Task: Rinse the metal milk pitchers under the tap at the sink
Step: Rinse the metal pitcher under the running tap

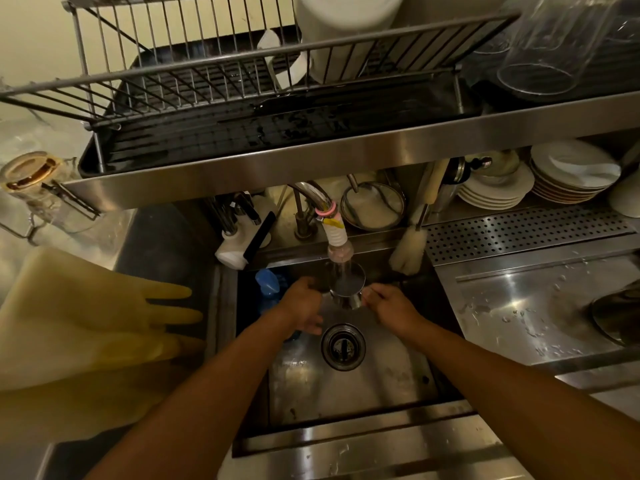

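1. Metal milk pitcher [347,289]: held above the sink [349,393], directly under the tap [337,233], mouth tilted up toward the running water [343,270] that pours into it.
2. Right of the two hands [389,303]: fingers curled at the pitcher's right side, apparently on its handle, gripping it.
3. Left hand [303,303]: fingers wrapped against the pitcher's left wall, steadying it; both forearms reaching in from the lower edge.
4. Just below the pitcher: round drain strainer [343,346] in the wet steel basin.
5. Left of the left hand, at the basin's back corner: something blue [267,285], too blurred to name.
6. Behind the tap: a white holder with dark-handled tools [239,237], a round wire strainer [374,206], a pale bottle brush [410,247] leaning at the sink's rear right corner.
7. Right: perforated steel drain panel [519,230] set in the wet counter [512,313]; stacked white plates [540,183] behind it.
8. Left: yellow rubber gloves [97,313] draped beside the sink.
9. Above: a steel shelf [311,164] carrying a wire dish rack [207,81] and clear glasses [550,43].
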A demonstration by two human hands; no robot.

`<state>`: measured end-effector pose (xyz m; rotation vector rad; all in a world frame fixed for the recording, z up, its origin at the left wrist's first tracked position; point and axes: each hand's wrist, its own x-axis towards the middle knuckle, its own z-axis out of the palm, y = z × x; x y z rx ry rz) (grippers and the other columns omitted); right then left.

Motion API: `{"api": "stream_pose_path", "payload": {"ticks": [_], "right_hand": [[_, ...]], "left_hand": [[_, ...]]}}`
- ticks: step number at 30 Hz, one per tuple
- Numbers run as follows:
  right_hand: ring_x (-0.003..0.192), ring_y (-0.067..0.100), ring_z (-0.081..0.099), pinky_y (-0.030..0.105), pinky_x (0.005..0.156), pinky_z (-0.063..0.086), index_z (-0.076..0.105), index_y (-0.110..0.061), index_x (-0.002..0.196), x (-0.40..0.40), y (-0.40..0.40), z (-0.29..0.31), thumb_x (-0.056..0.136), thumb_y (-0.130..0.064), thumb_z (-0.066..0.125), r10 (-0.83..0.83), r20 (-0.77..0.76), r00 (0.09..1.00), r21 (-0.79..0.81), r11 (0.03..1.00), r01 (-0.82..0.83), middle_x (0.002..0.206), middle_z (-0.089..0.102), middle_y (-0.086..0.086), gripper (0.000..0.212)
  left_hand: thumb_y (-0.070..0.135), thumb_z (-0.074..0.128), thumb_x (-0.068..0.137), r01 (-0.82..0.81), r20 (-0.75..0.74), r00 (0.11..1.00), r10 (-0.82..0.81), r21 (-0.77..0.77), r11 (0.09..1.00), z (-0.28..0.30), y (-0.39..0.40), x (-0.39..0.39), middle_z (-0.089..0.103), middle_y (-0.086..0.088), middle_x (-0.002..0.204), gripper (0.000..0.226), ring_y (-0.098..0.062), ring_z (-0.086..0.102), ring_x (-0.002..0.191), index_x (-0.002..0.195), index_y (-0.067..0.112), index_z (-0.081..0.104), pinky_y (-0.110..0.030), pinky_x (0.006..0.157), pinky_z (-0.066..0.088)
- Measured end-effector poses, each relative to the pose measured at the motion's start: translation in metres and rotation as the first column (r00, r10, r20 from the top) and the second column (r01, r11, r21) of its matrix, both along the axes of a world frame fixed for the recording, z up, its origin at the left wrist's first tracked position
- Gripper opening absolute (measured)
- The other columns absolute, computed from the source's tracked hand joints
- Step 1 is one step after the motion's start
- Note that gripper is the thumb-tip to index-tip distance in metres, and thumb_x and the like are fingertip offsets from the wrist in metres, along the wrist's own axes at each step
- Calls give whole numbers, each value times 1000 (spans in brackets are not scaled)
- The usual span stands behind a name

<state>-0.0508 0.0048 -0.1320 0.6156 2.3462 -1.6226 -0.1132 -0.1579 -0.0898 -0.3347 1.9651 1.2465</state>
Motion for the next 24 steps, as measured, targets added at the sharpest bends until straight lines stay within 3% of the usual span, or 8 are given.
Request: {"api": "stream_pose_path", "payload": {"ticks": [3,6,11,15,18,20,24], "right_hand": [[60,9,44,26,62,34,54,-21,65,-4,1,0,98,-23,47,-8,-10,1000,-25,1000,8,61,50,-5,35],[58,11,44,26,63,35,51,-20,61,-9,1,0,98,-23,47,31,48,998,48,998,-33,60,49,-2,38],[70,17,50,29,73,38,53,-20,59,-15,-9,2,98,-24,48,15,47,999,27,1000,-16,65,54,1,39],[71,18,51,27,72,38,54,-18,60,-14,-15,1,96,-23,49,-35,126,991,50,998,29,71,56,4,36],[67,20,50,30,70,40,54,-17,60,-13,-15,6,95,-24,50,-104,128,986,-38,993,110,66,54,5,36],[69,19,51,29,69,38,54,-17,60,-13,-14,6,95,-22,49,-97,125,987,14,995,96,68,55,5,36],[64,15,48,28,69,38,55,-18,62,-5,-8,6,96,-25,51,-63,49,997,21,998,62,64,53,0,36]], "left_hand": [[7,40,99,-30,4,1000,30,-14,999,-2,-3,0,49,-21,137,56,-40,61,110,150,24,24,-50,88,55],[4,40,98,-57,7,998,57,-15,998,-1,-7,0,47,-20,140,56,-37,63,105,148,24,28,-47,88,55],[13,48,97,-8,-6,1000,8,-7,1000,-4,-6,5,58,-11,113,50,-31,64,99,145,22,34,-44,91,54],[13,45,97,-2,-23,1000,1,-7,1000,-3,-3,6,62,-9,109,47,-31,64,101,142,25,38,-43,92,54],[16,47,98,-11,-57,998,12,18,1000,-5,0,5,61,-4,92,45,-24,62,84,141,26,39,-41,81,55],[13,46,98,3,-65,998,-1,18,1000,-3,1,5,60,-4,96,46,-20,59,76,141,24,40,-36,73,53],[22,45,99,-67,-44,997,70,73,995,-8,2,2,61,-2,107,43,-26,63,90,142,27,38,-43,88,54]]}}
